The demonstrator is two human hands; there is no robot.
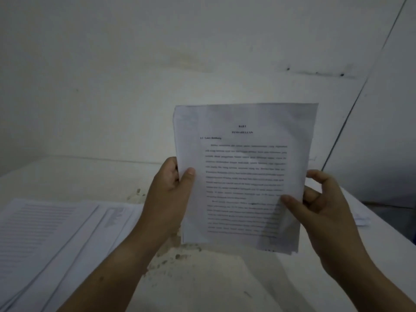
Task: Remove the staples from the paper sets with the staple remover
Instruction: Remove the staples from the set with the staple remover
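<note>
The left hand (171,194) grips the paper set (245,167) at its eight o'clock edge, thumb on the printed face and fingers curled behind. The right hand (326,212) pinches the four o'clock edge the same way, with its upper fingers lifted loosely off the sheet. The set is held upright in the air, off the bench (202,278), with the printed page facing the camera.

The first risk I see is in the grip. No staple remover is in view, so one hand would likely have to let go to fetch it. A set held by one edge could droop and fan, and that would strain or tear the stapled corner. The light is dim and the page soft, so I cannot tell where the staple is, and a wrong guess would mean prying at bare paper.

Just below the set the bench looks gritty and speckled, which could mark a sheet laid there.

Farther out, at eight o'clock, lies a stack of papers (51,233). Putting this set down on it could mix it with those sets. The wall (157,64) stands behind.
</note>
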